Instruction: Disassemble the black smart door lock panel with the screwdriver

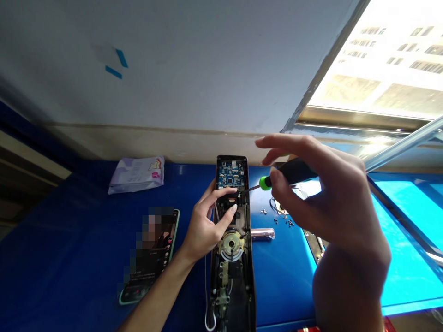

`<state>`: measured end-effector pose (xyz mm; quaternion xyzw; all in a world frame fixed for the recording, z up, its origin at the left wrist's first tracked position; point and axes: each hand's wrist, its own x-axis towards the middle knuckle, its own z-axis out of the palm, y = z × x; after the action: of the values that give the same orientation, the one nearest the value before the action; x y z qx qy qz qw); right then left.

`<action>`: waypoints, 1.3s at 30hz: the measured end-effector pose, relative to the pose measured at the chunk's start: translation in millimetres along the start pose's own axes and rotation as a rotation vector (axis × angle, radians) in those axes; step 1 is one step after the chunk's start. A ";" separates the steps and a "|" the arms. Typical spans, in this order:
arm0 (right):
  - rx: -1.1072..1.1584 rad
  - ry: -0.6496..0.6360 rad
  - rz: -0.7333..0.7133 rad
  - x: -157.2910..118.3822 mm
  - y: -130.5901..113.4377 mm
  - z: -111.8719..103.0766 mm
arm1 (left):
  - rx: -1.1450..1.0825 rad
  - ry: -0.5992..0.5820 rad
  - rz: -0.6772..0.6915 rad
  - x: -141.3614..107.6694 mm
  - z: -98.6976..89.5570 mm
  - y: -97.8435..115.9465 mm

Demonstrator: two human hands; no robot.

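A long black housing (247, 276) lies open on the blue table, a blue circuit board (231, 174) at its far end and a round metal part (231, 244) near its middle. My left hand (211, 221) rests on the housing, thumb and forefinger apart at a small dark module (231, 201) below the board. My right hand (332, 193) holds a black and green screwdriver (266, 182) from the right. The screwdriver's shaft slants left, its tip near my left forefinger; whether it touches a part is too small to tell.
On the left lie a phone (155, 258) and a pale purple packet (136, 175). Right of the housing are small dark screws (289, 223), a pinkish cylinder (263, 234) and loose wired parts. A wall (173, 83) rises behind, with a window at the upper right.
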<state>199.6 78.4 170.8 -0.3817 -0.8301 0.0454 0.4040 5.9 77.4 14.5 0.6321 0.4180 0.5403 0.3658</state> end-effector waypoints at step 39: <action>-0.103 0.007 0.010 -0.9 2.9 4.3 | 0.092 -0.025 0.029 1.3 -2.4 1.1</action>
<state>198.7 80.9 166.2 -0.4062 -0.8281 0.0033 0.3864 3.8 78.2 16.3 0.6608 0.4285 0.5180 0.3337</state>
